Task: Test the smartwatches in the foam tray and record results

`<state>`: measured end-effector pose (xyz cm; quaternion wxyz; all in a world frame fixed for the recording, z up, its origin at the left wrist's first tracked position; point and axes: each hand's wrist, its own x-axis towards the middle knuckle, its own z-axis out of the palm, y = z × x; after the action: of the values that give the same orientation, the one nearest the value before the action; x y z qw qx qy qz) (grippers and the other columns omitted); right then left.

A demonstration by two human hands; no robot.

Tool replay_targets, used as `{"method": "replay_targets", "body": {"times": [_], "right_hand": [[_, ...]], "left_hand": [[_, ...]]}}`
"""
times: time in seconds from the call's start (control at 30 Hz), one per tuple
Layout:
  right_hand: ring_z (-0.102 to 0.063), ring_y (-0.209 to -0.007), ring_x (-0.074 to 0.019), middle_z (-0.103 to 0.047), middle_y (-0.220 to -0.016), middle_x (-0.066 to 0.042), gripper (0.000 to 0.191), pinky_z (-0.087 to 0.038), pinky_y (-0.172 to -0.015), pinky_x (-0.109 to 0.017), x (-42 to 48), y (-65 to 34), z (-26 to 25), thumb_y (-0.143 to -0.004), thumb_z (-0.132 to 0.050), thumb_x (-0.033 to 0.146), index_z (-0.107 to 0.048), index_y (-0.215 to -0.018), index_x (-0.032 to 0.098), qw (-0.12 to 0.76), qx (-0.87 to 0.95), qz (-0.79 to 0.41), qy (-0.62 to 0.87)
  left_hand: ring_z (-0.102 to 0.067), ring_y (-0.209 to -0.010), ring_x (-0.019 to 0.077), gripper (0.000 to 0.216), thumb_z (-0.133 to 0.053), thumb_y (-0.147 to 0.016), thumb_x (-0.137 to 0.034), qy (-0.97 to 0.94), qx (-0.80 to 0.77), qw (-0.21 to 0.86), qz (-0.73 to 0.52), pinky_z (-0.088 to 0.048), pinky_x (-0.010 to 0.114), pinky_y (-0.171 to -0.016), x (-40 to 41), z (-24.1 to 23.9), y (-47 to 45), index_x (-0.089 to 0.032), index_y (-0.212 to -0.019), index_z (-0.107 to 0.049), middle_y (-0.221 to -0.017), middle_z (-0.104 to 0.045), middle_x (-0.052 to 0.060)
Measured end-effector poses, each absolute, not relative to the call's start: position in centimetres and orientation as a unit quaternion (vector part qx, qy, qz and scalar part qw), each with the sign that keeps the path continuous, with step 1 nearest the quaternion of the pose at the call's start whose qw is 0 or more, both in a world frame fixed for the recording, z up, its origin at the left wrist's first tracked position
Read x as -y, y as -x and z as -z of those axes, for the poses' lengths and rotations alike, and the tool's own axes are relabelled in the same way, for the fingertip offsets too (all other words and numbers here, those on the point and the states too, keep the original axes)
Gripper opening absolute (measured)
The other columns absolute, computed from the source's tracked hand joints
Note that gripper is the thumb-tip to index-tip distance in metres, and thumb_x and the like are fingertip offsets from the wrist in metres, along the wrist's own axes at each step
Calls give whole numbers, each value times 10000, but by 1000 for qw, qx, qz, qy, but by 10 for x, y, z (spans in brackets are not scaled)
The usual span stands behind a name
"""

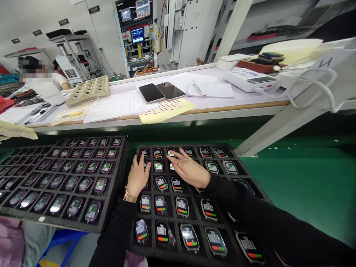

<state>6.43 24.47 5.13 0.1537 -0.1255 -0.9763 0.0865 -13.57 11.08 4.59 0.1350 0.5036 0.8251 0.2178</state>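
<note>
Smartwatch with lit rounded-rectangular screen (169,152), back row of black foam tray (152,207), long axis front-to-back, sits under nearer right hand (191,171); left hand (138,178) at tray's left column, both with fingers apart.

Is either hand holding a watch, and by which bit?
No hold shows; the left hand and right hand spread fingers over rounded-square, lit-screen watches in a black foam tray.

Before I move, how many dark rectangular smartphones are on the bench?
2: a black, silver-edged smartphone and a dark, glossy smartphone to its right, both near the yellow paper sheet; others could be hidden.
</note>
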Motion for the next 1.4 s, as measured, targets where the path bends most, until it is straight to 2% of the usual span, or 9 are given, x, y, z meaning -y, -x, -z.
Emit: {"method": "replay_targets", "body": {"times": [0.2, 0.33, 0.53, 0.73, 0.83, 1.0, 1.13, 1.27, 1.4], "right_hand": [[-445, -1393, -322, -629, -1332, -166, 506, -290, -1187, -641, -248, -72, -51, -1055, -217, 215, -629, -1294, 42, 155, 974, -103, 130], [-435, -1401, -318, -628, -1333, -168, 500, -276, -1194, -641, -247, -71, -50, -1051, -224, 203, -609, -1320, 33, 162, 972, -111, 127], [-431, -1400, -334, -621, -1343, -167, 519, -281, -1188, -651, -250, -86, -54, -1059, -205, 218, -614, -1304, 13, 161, 970, -110, 143], [-465, -1374, -339, -621, -1341, -160, 532, -278, -1183, -666, -254, -102, -53, -1053, -199, 215, -664, -1228, 27, 155, 969, -98, 164], [-489, -1358, -330, -640, -1316, -151, 539, -294, -1183, -654, -256, -108, -51, -1054, -197, 217, -689, -1191, 47, 150, 969, -91, 172], [-520, -1328, -346, -662, -1266, -188, 556, -291, -1177, -661, -261, -119, -46, -1052, -212, 225, -740, -1056, 50, 147, 963, -69, 214], [-513, -1328, -368, -652, -1271, -219, 536, -307, -1157, -673, -267, -132, -39, -1040, -219, 208, -705, -1139, 2, 145, 954, -49, 258], [-539, -1306, -350, -674, -1247, -193, 504, -322, -1155, -652, -272, -140, -38, -1034, -248, 202, -716, -1135, 41, 133, 953, -47, 270], [-500, -1346, -336, -647, -1304, -168, 539, -294, -1176, -636, -276, -136, -37, -1042, -211, 203, -728, -1117, 70, 132, 955, -48, 262]], "left_hand": [[-475, -1351, 387, 600, -258, -1008, -518, -500, -831, 117, -216, -434, 521, -1057, -113, -45, 139, -245, -1532, -361, -1529, -314, 207], [-446, -1366, 392, 586, -282, -1004, -514, -503, -830, 108, -216, -412, 528, -1082, -115, -41, 142, -232, -1492, -443, -1504, -317, 204], [-450, -1353, 389, 581, -272, -1008, -507, -512, -821, 101, -233, -407, 558, -1073, -114, -37, 143, -294, -1545, -331, -1499, -318, 201], [-429, -1366, 408, 571, -301, -1004, -495, -511, -811, 107, -264, -371, 592, -1095, -113, -35, 143, -278, -1527, -375, -1495, -321, 201], [-420, -1383, 397, 582, -318, -1000, -504, -507, -803, 115, -290, -353, 599, -1114, -113, -33, 145, -280, -1537, -349, -1503, -334, 192], [-316, -1482, 302, 666, -315, -1003, -506, -492, -783, 146, -353, -268, 512, -1216, -105, -24, 152, -160, -1567, -235, -1559, -340, 193], [-243, -1524, 264, 704, -276, -1008, -546, -451, -777, 191, -396, -212, 494, -1254, -81, -12, 153, -127, -1569, -207, -1628, -275, 179], [-236, -1527, 235, 697, -272, -1002, -581, -407, -774, 225, -430, -189, 450, -1271, -55, -4, 148, -159, -1556, -276, -1637, -285, 124], [-340, -1486, 218, 652, -262, -1002, -589, -378, -766, 240, -462, -254, 420, -1255, -45, -4, 145, -198, -1507, -398, -1583, -407, 91]]}}
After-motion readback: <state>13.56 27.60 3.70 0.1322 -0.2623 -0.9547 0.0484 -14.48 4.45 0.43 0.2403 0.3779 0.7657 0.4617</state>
